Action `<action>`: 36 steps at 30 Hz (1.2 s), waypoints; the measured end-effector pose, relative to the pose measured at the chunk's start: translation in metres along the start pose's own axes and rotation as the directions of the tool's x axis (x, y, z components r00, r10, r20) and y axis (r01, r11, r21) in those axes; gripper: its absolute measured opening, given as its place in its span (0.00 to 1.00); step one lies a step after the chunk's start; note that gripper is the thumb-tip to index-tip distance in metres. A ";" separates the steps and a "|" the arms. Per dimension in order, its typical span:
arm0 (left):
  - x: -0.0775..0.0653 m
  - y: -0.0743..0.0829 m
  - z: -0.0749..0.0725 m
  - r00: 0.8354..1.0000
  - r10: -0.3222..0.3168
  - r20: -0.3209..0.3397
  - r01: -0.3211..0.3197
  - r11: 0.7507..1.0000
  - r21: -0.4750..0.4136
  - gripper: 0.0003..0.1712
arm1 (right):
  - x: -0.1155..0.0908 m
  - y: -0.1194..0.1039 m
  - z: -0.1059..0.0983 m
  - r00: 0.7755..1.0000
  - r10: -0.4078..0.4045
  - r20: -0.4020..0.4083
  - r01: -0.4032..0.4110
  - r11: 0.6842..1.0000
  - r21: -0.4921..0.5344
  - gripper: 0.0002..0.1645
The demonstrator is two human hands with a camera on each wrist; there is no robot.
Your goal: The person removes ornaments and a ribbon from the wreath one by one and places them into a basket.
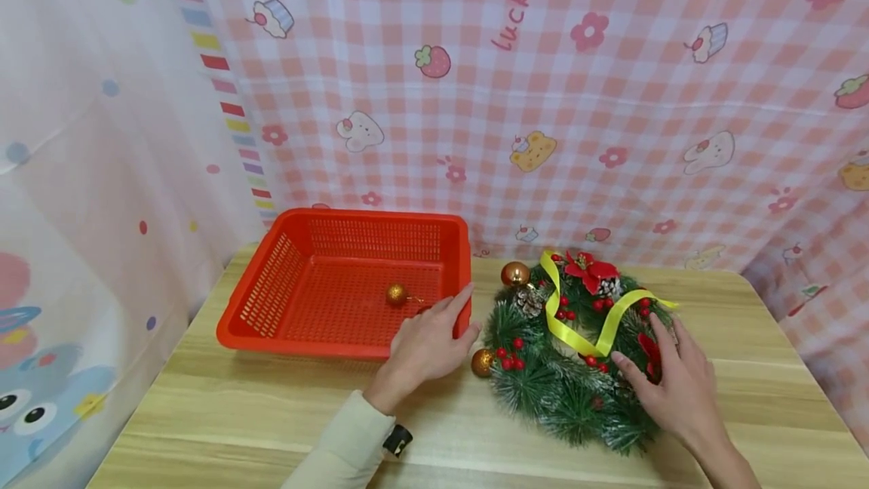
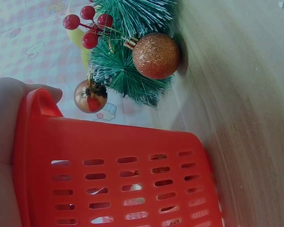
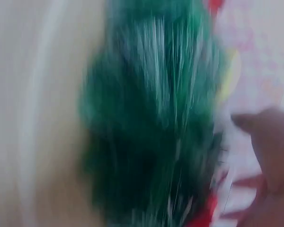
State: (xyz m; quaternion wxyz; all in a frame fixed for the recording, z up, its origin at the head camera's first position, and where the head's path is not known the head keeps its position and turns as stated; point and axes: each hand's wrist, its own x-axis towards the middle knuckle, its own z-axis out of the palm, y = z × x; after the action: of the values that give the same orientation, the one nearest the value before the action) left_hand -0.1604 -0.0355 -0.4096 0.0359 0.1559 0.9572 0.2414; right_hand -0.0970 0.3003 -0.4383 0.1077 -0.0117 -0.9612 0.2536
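Observation:
My left hand (image 1: 431, 342) lies over the front right corner of a red plastic basket (image 1: 342, 353), forefinger and thumb stretched toward the wreath. In the left wrist view this hand is right at the basket's rim (image 2: 26, 137). A glittery gold bauble (image 1: 396, 294) lies inside the basket. The green Christmas wreath (image 1: 577, 406) lies flat on the table, with red berries, pine cones and red flowers. A yellow ribbon (image 1: 573, 338) lies loosely across it. Over the wreath's right side, my right hand (image 1: 682, 391) has its fingers spread; the right wrist view is blurred.
A shiny gold bauble (image 1: 515, 274) and a glittery one (image 1: 483, 363) sit at the wreath's left edge, between it and the basket. Behind the wooden table (image 1: 271, 429) hangs a pink checked curtain (image 1: 407, 119). A black band (image 1: 397, 441) is at the left sleeve.

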 end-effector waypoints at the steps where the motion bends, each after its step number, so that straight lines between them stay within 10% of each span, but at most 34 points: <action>1: 0.000 0.000 0.000 1.000 0.002 -0.003 -0.002 1.000 -0.001 0.36 | -0.004 -0.007 0.002 0.999 0.048 -0.014 -0.048 0.999 0.001 0.51; 8: 0.001 -0.001 0.000 1.000 -0.008 -0.004 0.008 1.000 0.007 0.36 | -0.001 -0.042 0.013 0.925 0.373 0.072 -0.375 0.927 0.022 0.56; 15: 0.001 -0.002 0.000 1.000 -0.006 0.006 0.005 1.000 0.011 0.36 | 0.016 -0.039 0.031 0.884 0.460 0.080 -0.460 0.888 -0.010 0.60; 36: 0.003 -0.001 0.000 1.000 -0.012 0.009 0.012 1.000 0.004 0.36 | 0.029 -0.011 0.025 0.956 0.253 0.148 -0.242 0.966 -0.086 0.58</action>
State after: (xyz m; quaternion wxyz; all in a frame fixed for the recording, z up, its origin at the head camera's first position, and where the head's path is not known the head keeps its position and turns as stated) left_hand -0.1637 -0.0354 -0.4103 0.0413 0.1513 0.9584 0.2384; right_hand -0.1305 0.2814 -0.4483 -0.0018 -0.1153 -0.9656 0.2330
